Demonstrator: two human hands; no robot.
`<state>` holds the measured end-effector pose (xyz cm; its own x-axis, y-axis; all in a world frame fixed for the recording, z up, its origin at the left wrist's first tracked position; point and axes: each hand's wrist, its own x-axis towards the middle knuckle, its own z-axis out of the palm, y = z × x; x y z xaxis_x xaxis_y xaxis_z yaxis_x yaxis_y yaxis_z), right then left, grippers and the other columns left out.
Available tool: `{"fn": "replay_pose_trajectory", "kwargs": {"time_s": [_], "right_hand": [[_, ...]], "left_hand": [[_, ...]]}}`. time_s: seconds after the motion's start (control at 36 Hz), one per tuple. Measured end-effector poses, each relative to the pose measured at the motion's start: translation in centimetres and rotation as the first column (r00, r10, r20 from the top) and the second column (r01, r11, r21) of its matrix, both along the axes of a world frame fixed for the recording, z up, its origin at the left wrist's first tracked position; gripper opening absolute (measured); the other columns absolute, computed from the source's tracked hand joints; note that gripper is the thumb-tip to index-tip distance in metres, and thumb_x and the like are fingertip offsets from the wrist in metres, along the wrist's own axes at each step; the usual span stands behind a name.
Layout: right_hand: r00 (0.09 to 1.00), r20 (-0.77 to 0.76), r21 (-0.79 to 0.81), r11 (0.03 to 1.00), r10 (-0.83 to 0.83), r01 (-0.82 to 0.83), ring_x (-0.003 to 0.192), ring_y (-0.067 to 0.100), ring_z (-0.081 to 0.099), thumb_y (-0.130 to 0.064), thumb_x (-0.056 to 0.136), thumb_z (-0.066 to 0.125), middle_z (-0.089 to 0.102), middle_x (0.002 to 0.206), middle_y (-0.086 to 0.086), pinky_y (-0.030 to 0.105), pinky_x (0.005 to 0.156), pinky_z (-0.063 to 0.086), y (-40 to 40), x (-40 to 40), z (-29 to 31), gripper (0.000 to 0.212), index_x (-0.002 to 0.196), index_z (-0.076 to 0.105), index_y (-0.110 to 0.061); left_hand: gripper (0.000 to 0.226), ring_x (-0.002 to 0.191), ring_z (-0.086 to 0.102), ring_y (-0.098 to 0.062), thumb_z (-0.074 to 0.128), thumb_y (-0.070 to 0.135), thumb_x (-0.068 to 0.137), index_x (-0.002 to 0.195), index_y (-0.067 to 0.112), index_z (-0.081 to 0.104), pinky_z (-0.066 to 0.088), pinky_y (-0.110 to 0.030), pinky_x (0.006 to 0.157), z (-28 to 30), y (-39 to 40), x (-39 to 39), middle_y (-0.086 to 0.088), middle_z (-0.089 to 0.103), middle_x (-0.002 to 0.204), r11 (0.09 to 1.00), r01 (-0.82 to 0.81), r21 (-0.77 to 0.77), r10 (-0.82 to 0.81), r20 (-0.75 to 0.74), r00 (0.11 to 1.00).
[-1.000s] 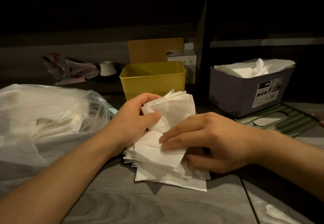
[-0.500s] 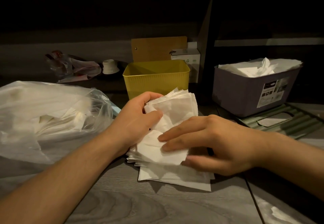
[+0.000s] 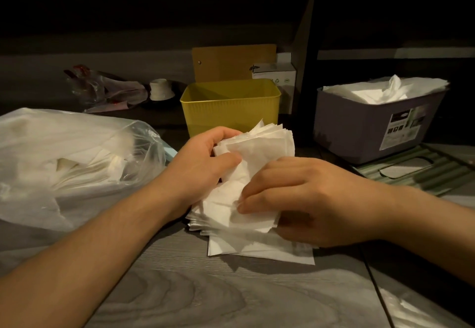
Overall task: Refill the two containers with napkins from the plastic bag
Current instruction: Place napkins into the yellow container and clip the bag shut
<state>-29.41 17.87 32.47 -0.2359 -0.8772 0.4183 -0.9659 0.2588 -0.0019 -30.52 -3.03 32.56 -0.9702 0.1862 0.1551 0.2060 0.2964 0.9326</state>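
Napkin stack (image 3: pixel 259 158): a loose, fanned pile of white napkins is held at the middle of the worktop (image 3: pixel 231 294), its lower sheets resting flat and its upper end lifted and tilted away from the person.

Left hand (image 3: pixel 205 163): its grip is closed on the raised far end of the stack, thumb laid across the front sheets and fingers curled behind.

Right hand (image 3: pixel 303 196): its fingers are curled down on the near, lower part of the stack and a sheet edge appears to be pinched at the fingertips; the thumb side is hidden beneath the hand.

Long axis of the stack: it is seen running from the near edge of the worktop toward the far side, pointing almost straight at the yellow container (image 3: pixel 231 106).

Yellow container: it stands just beyond the stack's raised end, open at the top, with no napkins to be seen inside from this angle.

Purple container (image 3: pixel 372 132): it is set to the right and further back, already heaped with napkins above its rim.

Plastic bag (image 3: pixel 72 163): it lies to the left, beside the left forearm, with more napkins visible through it.

Deciding relation: the yellow container is judged the likely destination, lying directly ahead of the left grip; the left hand is the nearer, so a short forward lift over the front rim would be called for.

Risk: the sheets are unevenly aligned, so some could slip free during a lift.
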Motion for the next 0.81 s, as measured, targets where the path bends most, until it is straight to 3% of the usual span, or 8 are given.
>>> {"fn": "replay_pose_trajectory", "kwargs": {"time_s": [0.06, 0.14, 0.22, 0.31, 0.42, 0.53, 0.61, 0.81], "right_hand": [[0.999, 0.018, -0.039, 0.998, -0.045, 0.045, 0.103, 0.019, 0.066, -0.010, 0.087, 0.072, 0.070, 0.113, 0.002, 0.037, 0.084, 0.053, 0.1, -0.2, -0.3, 0.028, 0.115, 0.073, -0.009], [0.953, 0.252, -0.258, 0.938, -0.168, 0.233, 0.094, 0.012, 0.069, -0.008, 0.089, 0.066, 0.072, 0.101, -0.005, 0.036, 0.078, 0.056, 0.4, -0.5, -0.5, 0.021, 0.109, 0.073, -0.014], [0.793, 0.589, -0.424, 0.777, -0.153, 0.465, 0.093, 0.017, 0.070, -0.002, 0.095, 0.063, 0.074, 0.097, -0.001, 0.040, 0.083, 0.057, 0.8, -1.1, 0.0, 0.018, 0.108, 0.071, -0.012], [0.643, 0.758, -0.435, 0.649, -0.109, 0.623, 0.100, 0.008, 0.070, -0.007, 0.095, 0.063, 0.075, 0.106, -0.007, 0.037, 0.092, 0.058, 1.1, -1.9, 0.2, 0.026, 0.116, 0.068, -0.020], [0.539, 0.811, -0.309, 0.615, -0.228, 0.725, 0.095, 0.001, 0.069, -0.009, 0.093, 0.065, 0.074, 0.099, -0.014, 0.037, 0.091, 0.059, 1.3, -2.6, -0.5, 0.025, 0.110, 0.066, -0.027], [0.527, 0.813, -0.310, 0.580, -0.249, 0.753, 0.096, 0.004, 0.068, -0.011, 0.092, 0.066, 0.073, 0.100, -0.011, 0.037, 0.091, 0.059, 1.1, -2.8, -0.6, 0.025, 0.110, 0.066, -0.028], [0.525, 0.819, -0.315, 0.585, -0.230, 0.748, 0.097, 0.005, 0.068, -0.011, 0.093, 0.065, 0.073, 0.101, -0.010, 0.036, 0.090, 0.058, 0.9, -2.8, -0.6, 0.025, 0.111, 0.065, -0.027], [0.546, 0.802, -0.285, 0.648, -0.243, 0.706, 0.103, -0.002, 0.059, -0.021, 0.103, 0.049, 0.064, 0.108, -0.020, 0.025, 0.091, 0.053, 0.5, -2.4, -0.5, 0.022, 0.112, 0.058, -0.038]], "left_hand": [[0.029, 0.089, 0.068, -0.042, 0.059, 0.003, 0.096, 0.111, 0.026, 0.069, 0.057, -0.057, 0.077, -0.2, -0.1, -0.1, -0.012, 0.075, 0.097, 1.000, 0.013, 0.002, -0.013, 0.002, 1.000], [0.029, 0.065, 0.065, -0.015, 0.058, 0.002, 0.096, 0.111, 0.024, 0.070, 0.052, -0.028, 0.052, -0.3, -0.4, -0.3, -0.002, 0.075, 0.085, 0.999, 0.029, 0.015, -0.029, 0.005, 1.000], [0.022, 0.074, 0.066, -0.010, 0.064, 0.007, 0.095, 0.110, 0.022, 0.072, 0.050, -0.022, 0.058, -0.4, -0.4, -0.6, -0.001, 0.075, 0.092, 0.998, 0.034, 0.045, -0.036, 0.033, 0.999], [0.024, 0.094, 0.071, -0.019, 0.054, 0.011, 0.102, 0.110, 0.024, 0.072, 0.057, -0.029, 0.071, -0.4, -0.4, -0.7, 0.001, 0.076, 0.103, 0.994, 0.024, 0.111, -0.035, 0.096, 0.995], [0.030, 0.104, 0.068, -0.020, 0.044, 0.028, 0.106, 0.105, 0.033, 0.073, 0.058, -0.040, 0.087, -0.1, -0.2, -0.5, 0.007, 0.073, 0.105, 0.991, -0.016, 0.132, 0.001, 0.114, 0.993], [0.035, 0.100, 0.067, -0.012, 0.053, 0.053, 0.089, 0.115, 0.036, 0.067, 0.060, -0.023, 0.070, 0.1, -0.1, -0.1, 0.011, 0.070, 0.108, 0.993, 0.043, 0.106, -0.051, 0.072, 0.996], [0.054, 0.097, 0.067, 0.000, 0.060, 0.056, 0.073, 0.125, 0.039, 0.058, 0.054, -0.013, 0.067, 0.2, -0.1, 0.0, 0.019, 0.067, 0.112, 0.995, 0.086, 0.053, -0.088, 0.033, 0.996], [0.071, 0.100, 0.064, 0.009, 0.064, 0.057, 0.074, 0.141, 0.046, 0.043, 0.055, -0.012, 0.072, 0.3, -0.3, 0.2, 0.025, 0.058, 0.126, 0.990, 0.142, 0.007, -0.142, 0.012, 0.990]]}}
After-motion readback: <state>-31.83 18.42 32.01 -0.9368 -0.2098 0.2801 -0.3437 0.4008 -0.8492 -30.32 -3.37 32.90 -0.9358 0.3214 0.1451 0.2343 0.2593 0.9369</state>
